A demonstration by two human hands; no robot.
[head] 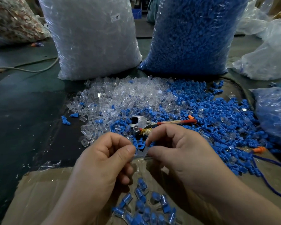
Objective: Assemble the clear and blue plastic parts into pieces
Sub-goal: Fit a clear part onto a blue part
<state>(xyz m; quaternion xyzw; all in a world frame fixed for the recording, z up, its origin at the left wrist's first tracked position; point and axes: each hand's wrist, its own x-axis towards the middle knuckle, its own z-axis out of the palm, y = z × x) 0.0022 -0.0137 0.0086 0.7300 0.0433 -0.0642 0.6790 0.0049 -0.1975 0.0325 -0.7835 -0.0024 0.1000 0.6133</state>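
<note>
Part (140, 149): clear with blue, frame centre, pinched between left hand (104, 161) and right hand (178, 153), fingers curled | pieces (144, 207): lower centre, on cardboard (39, 192) | clear pile (120, 95), blue pile (221, 120): above hands | cutter (143, 123): between piles | clear bag (92, 38), blue bag (193, 34): top.

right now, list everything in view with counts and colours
clear-parts bag: one, clear, back left
blue-parts bag: one, blue, back right
loose clear parts: many, clear, centre left
loose blue parts: many, blue, centre right
hand tool: one, metal with red handle, centre
cardboard: one, brown, nearest
assembled pieces: over a dozen, clear over blue, on cardboard
earplugs: two, orange, right
held part: one, clear, between fingertips
left hand: pinches held part
right hand: pinches held part
</note>
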